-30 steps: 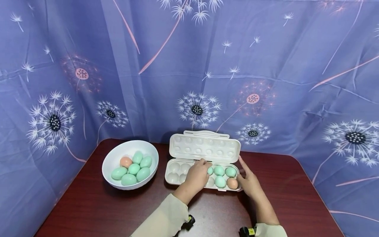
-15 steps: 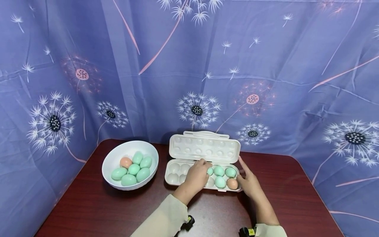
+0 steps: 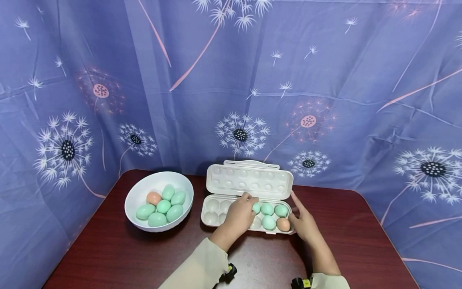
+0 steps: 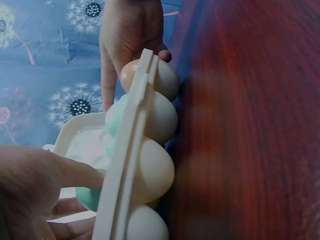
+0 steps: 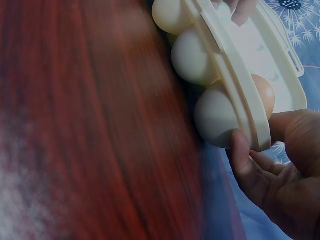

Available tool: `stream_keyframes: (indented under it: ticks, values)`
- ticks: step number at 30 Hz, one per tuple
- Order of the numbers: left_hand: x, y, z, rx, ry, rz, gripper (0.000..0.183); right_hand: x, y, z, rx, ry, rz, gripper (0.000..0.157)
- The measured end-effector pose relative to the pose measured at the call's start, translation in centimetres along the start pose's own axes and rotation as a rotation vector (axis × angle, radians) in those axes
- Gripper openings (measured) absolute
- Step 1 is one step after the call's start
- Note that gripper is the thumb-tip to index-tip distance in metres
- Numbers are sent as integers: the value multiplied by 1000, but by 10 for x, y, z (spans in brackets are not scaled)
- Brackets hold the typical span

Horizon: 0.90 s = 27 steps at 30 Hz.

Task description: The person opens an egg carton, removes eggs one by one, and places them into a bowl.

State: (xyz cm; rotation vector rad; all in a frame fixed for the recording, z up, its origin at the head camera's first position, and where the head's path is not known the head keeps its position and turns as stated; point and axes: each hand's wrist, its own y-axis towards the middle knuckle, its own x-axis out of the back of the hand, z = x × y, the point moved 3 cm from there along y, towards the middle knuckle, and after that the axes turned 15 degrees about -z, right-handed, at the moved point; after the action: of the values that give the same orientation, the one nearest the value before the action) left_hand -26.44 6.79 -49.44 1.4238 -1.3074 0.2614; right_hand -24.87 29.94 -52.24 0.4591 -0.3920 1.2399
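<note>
A cream plastic egg carton [image 3: 249, 182] lies open on the table, lid leaning back. My left hand [image 3: 240, 212] reaches over its middle, thumb and fingers around a green egg [image 4: 89, 198] seated in the tray. At the carton's right end my right hand [image 3: 307, 225] grips the rim; in the right wrist view one fingertip [image 5: 240, 142] presses below the edge, and the index finger points along the side in the head view. Several green eggs [image 3: 268, 222] and one orange egg [image 3: 283, 224] fill cups on the right. Bare cups [image 3: 211, 211] show on the left.
A white bowl [image 3: 130, 192] stands left of the carton, holding several green eggs [image 3: 157, 219] and an orange egg [image 3: 153, 198]. The dark red wooden table [image 3: 119, 257] backs onto a blue dandelion-print curtain [image 3: 202, 100].
</note>
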Motion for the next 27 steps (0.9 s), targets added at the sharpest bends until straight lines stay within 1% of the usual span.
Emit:
stream_keyframes:
  ticks: [4, 10, 14, 18, 21, 24, 27]
  values:
    - [5, 0, 0, 21, -17, -3, 36, 0, 0, 0, 8, -2, -3, 82]
    - [11, -5, 7, 80, -55, -1, 40, 0, 0, 1, 7, -9, -5, 82]
    - [17, -8, 13, 108, -73, -40, 40, 0, 0, 1, 2, -9, 1, 81]
    - [25, -10, 17, 109, -90, -89, 40, 0, 0, 1, 2, -14, 4, 81]
    - [32, -10, 20, 107, -99, -112, 41, 0, 0, 2, 4, -17, 6, 81]
    - [39, -11, 22, 121, -112, -130, 42, 0, -1, 2, 1, -11, 7, 81]
    - [46, -11, 25, 134, -122, -162, 42, 0, -1, 1, -1, 2, 12, 81]
